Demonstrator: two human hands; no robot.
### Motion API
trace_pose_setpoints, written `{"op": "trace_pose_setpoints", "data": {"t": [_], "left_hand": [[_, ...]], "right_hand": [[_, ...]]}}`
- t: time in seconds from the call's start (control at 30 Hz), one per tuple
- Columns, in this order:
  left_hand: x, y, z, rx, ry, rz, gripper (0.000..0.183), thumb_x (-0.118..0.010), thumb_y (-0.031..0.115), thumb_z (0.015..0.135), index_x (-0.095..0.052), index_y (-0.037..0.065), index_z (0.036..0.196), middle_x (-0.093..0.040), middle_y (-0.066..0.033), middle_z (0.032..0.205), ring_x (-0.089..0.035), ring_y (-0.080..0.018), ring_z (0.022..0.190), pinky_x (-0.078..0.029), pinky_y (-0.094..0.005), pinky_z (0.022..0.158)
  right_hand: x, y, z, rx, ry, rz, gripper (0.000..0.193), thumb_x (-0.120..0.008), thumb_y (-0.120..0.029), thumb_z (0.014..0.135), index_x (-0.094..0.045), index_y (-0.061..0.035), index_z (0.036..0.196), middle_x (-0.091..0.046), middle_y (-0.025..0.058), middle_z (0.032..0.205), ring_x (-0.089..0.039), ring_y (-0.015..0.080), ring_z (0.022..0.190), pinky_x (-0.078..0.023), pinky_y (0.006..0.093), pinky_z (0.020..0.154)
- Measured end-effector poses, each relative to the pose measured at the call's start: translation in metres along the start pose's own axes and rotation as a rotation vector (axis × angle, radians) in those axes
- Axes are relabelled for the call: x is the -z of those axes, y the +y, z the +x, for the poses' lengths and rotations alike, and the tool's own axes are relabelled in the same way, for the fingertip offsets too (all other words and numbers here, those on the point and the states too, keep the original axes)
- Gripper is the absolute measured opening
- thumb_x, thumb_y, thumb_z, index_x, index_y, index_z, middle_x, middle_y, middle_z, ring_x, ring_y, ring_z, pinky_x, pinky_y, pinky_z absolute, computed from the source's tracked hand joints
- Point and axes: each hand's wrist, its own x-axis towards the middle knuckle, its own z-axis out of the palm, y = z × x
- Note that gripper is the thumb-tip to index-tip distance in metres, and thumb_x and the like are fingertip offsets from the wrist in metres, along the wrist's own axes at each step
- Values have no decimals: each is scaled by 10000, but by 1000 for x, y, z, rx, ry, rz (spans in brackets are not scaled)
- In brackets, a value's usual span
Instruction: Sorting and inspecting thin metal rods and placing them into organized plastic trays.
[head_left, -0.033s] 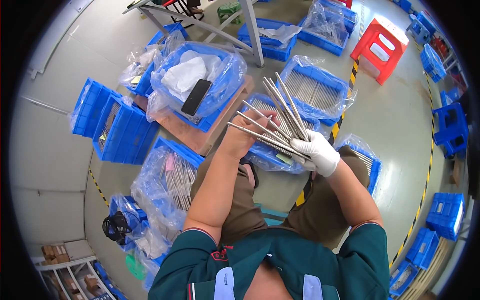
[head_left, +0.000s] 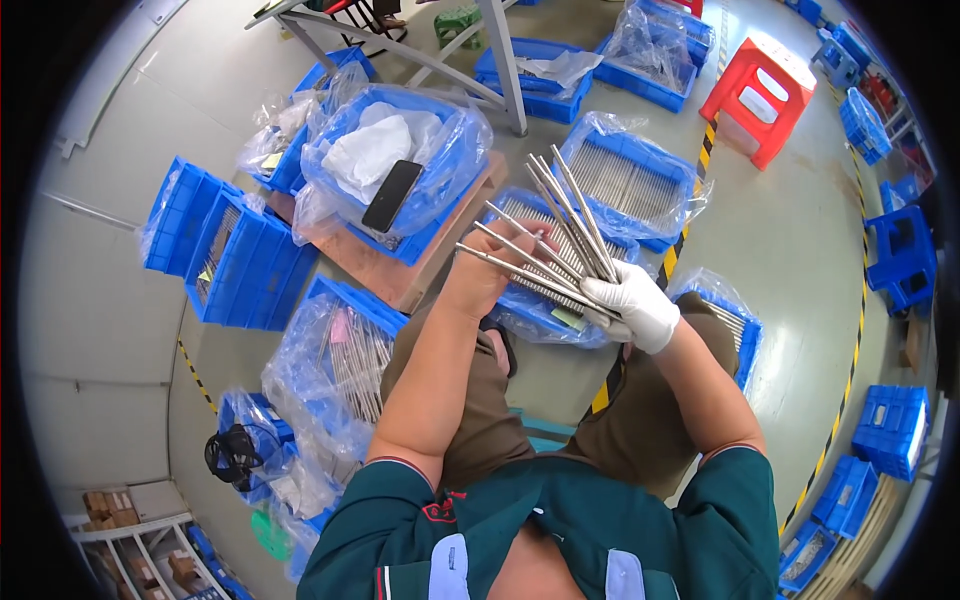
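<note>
A fanned bundle of slim silvery metal rods (head_left: 572, 208) is gripped at its lower ends by my right hand (head_left: 640, 308), which wears a white glove. Bare, my left hand (head_left: 478, 280) is closed at the left side of the fan, its fingers bent around the rods that spread that way. Some of its fingertips are hidden behind the metal. Beneath both hands stands a plastic-lined blue crate (head_left: 540, 325) with rows of similar rods. Beyond it, another lined crate (head_left: 662, 232) holds more rods laid side by side.
To the left, a bagged blue crate (head_left: 440, 235) rests on a wooden pallet (head_left: 410, 285), with a black phone (head_left: 393, 195) on top. Loose rods (head_left: 355, 360) lie in plastic by my left knee. A red stool (head_left: 765, 95) stands far right; a table leg (head_left: 505, 70) rises ahead.
</note>
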Motion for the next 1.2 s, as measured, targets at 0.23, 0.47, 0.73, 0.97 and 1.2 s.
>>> {"op": "trace_pose_setpoints", "data": {"t": [0.23, 0.47, 0.73, 0.97, 1.2], "left_hand": [[18, 28, 0, -179, 328, -235, 316, -584, 309, 877, -599, 29, 1022, -647, -88, 871, -633, -176, 741, -532, -289, 648], [1, 0, 6, -117, 179, -388, 430, -613, 395, 836, -568, 43, 1079, -613, -33, 831, -583, -132, 682, -495, -261, 572], [0, 7, -1, -314, 128, -236, 378, -644, 273, 834, -577, 12, 1100, -630, -69, 868, -624, -154, 736, -517, -269, 654], [-3, 9, -1, -368, 182, -62, 231, -577, 84, 862, -577, -11, 1074, -635, -100, 887, -622, -178, 767, -519, -288, 672], [-14, 16, -5, -237, 239, 50, 135, -622, 60, 814, -602, 4, 935, -632, -64, 781, -574, -107, 663, -450, -215, 586]], "right_hand": [[2, 10, -3, -27, -52, -39, 276, -602, -329, 872, -524, -64, 882, -479, 18, 563, -377, 56, 412, -257, 193, 363], [-7, 13, 4, -56, 2, -183, 336, -524, -410, 904, -518, -76, 867, -498, 29, 574, -407, 69, 410, -287, 197, 366], [-6, 12, 7, -88, 12, -153, 276, -559, -321, 900, -536, -46, 910, -512, 32, 600, -440, 80, 422, -302, 203, 354], [-11, 4, 4, -67, 133, -220, 226, -577, -239, 894, -572, -27, 973, -566, 23, 688, -478, 75, 486, -364, 204, 407], [7, 25, 14, 160, 244, -326, 256, -569, -201, 898, -594, 30, 1004, -611, 9, 844, -523, 49, 744, -443, 211, 672]]}}
